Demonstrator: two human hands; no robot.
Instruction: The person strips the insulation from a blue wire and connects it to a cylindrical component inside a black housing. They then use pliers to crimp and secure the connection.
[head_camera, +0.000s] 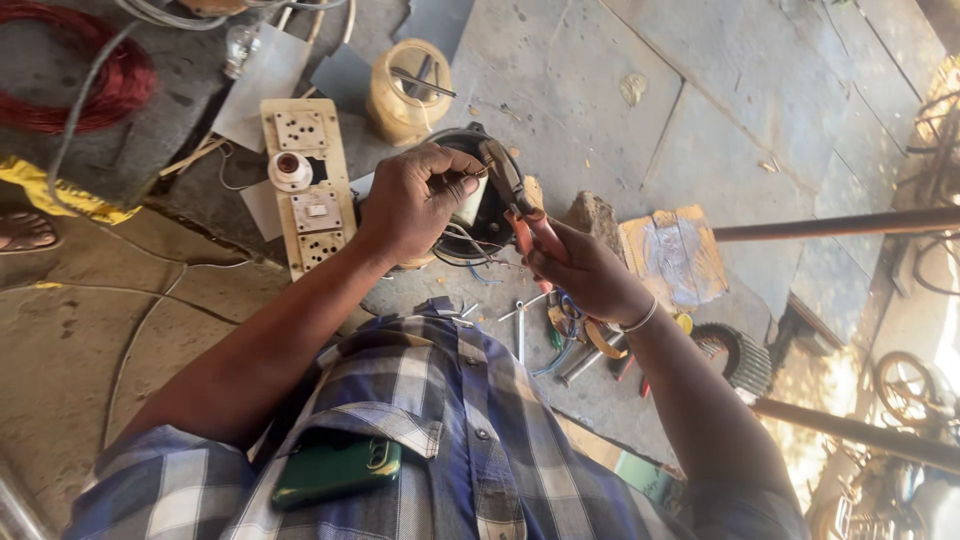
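Observation:
My left hand (415, 200) grips a round black motor part (485, 215) with loose wires, fingers pinched at its top edge. My right hand (585, 272) holds red-handled pliers (520, 205), whose jaws reach up to the spot where the left fingers pinch. Thin wires (470, 250) trail out below the part. Both hands work over a stone slab (560, 90).
A wooden switchboard (308, 190) with sockets lies to the left. A yellowish plastic jar (408, 92) stands behind. Loose tools and screwdrivers (570, 340) lie below the hands. A red wire coil (100, 75), a stone (598, 218), cardboard (675, 255) and a metal rod (840, 225) surround the spot.

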